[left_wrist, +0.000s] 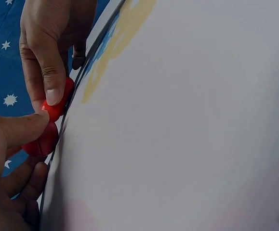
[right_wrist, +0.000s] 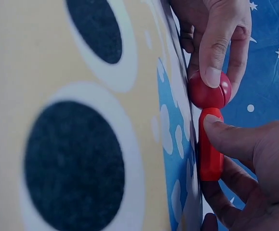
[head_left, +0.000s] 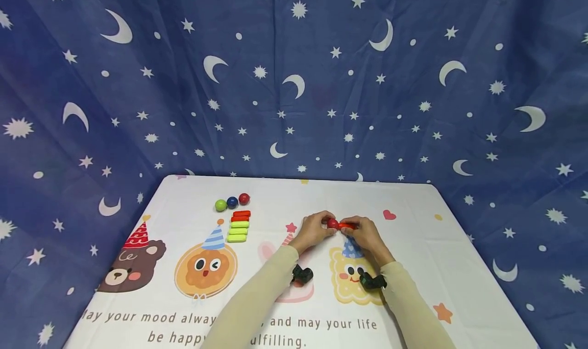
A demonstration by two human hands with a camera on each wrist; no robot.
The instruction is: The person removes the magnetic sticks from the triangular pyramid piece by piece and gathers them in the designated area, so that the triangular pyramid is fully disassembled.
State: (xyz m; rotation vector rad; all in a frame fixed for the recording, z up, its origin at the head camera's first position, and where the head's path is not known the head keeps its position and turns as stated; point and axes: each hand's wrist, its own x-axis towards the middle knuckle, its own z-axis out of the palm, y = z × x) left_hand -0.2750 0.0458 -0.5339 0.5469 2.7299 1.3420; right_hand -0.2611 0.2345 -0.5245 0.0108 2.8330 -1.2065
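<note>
My left hand [head_left: 313, 230] pinches a dark red ball [right_wrist: 210, 90] between thumb and fingers. My right hand [head_left: 366, 237] grips a bright red stick [right_wrist: 209, 154] with flat-sided faces, the thumb lying near its inner end. In the right wrist view, that end meets the ball; whether the two are joined cannot be told. Both pieces are low over the white tabletop, right of its middle. Seen from the left wrist, the fingers cover part of the ball [left_wrist: 44, 142] and of the stick [left_wrist: 59, 103].
Back left on the table [head_left: 413, 298] lie a green ball [head_left: 221, 205], a blue ball [head_left: 232, 202] and another red ball [head_left: 244, 199]. Below them is a column of red sticks [head_left: 241, 214] and yellow-green sticks [head_left: 238, 231]. A blue curtain [head_left: 294, 109] stands behind.
</note>
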